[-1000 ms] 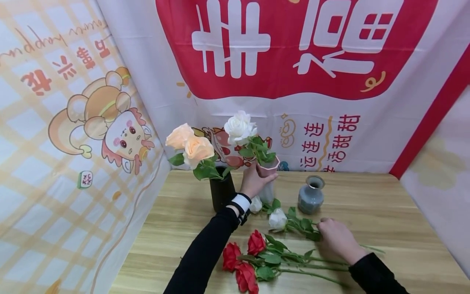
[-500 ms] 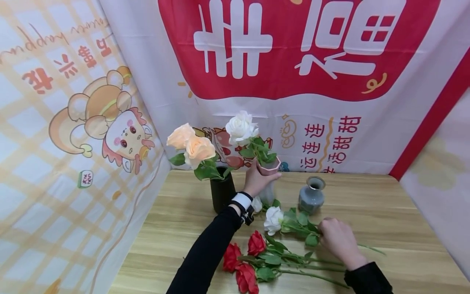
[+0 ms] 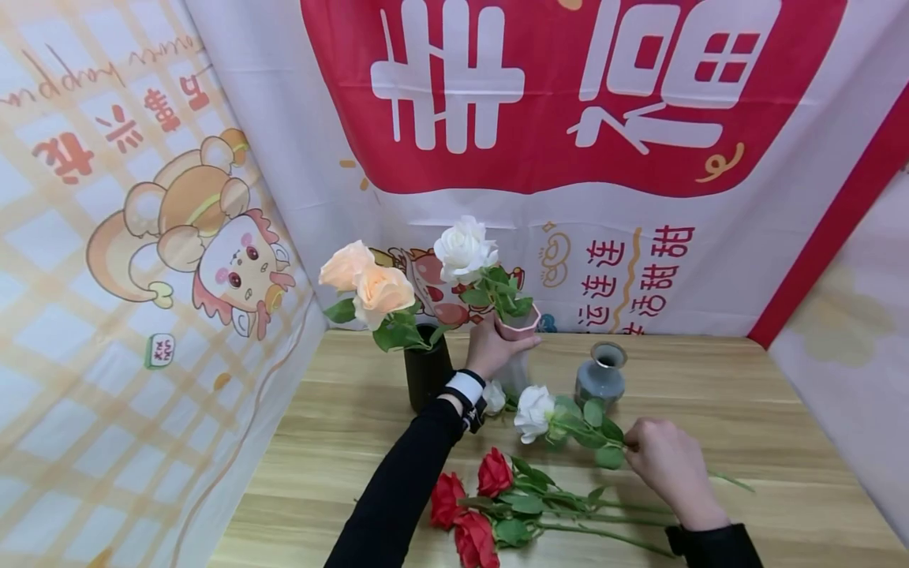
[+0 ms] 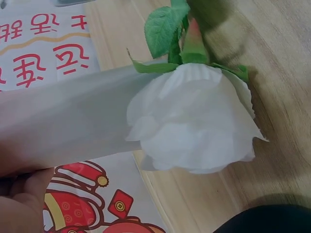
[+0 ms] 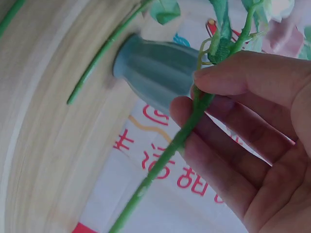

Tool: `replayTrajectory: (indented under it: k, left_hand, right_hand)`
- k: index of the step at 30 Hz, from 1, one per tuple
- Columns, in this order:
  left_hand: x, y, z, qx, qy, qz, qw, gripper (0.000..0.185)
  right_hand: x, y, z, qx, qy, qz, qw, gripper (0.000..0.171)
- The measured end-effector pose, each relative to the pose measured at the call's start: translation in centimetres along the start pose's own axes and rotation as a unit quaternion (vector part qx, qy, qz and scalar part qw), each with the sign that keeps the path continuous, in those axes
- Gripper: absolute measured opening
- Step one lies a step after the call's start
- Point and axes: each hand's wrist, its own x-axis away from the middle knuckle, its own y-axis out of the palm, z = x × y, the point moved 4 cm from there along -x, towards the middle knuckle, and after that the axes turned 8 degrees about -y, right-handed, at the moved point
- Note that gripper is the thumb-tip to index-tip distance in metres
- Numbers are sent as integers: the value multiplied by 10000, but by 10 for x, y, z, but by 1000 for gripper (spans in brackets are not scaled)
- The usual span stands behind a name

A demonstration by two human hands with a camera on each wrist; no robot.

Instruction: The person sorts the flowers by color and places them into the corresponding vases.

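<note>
My left hand (image 3: 495, 347) grips a tall vase (image 3: 517, 371), pink at the rim and pale grey below, near its top. One white rose (image 3: 465, 251) stands in that vase. My right hand (image 3: 666, 465) pinches the green stem (image 5: 167, 153) of another white rose (image 3: 535, 412) between thumb and fingers. This rose is held tilted over the table, its bloom pointing left. A third white rose (image 4: 194, 119) lies at the foot of the vase, its bloom overlapping the vase in the left wrist view.
A black vase (image 3: 428, 371) with two peach roses (image 3: 383, 293) stands at the left. Back right is a small blue-grey vase (image 3: 600, 379). Several red roses (image 3: 474, 536) lie across the front of the wooden table (image 3: 781, 426). Printed cloth (image 3: 675, 276) hangs behind.
The right hand has lifted one white rose off the table and moved slightly right and nearer, its bloom rising a little. The left hand keeps its grip on the vase.
</note>
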Motion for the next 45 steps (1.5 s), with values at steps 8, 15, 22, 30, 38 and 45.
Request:
replayTrajectory:
  k: [8,15,22,30,38,45]
  left_hand:
    - [-4,3,0,-22,281,59,9996,85]
    - [-8,1,-3,-167,190,11,9997,82]
    - [-7,-2,-7,-378,-9,-22,9993,69]
    - [-3,0,-8,-203,203,106,9995,52]
    - [-1,2,-7,-177,216,100,9996,47]
    - [-1,3,-9,-312,354,264,9985,81]
  right_hand:
    - [1,-14,1,44,100,524,9986,13]
    - [-4,-21,-4,61,-372,1333,9904,10]
    - [-10,-31,-14,-172,-629,2220,9729,17]
    - [-16,-48,-25,-825,-766,2834,9524,20]
    - [-20,-56,-30,-1294,-597,3235,9354,23]
    - [-24,-64,-31,-2162,-134,3702,9033,21]
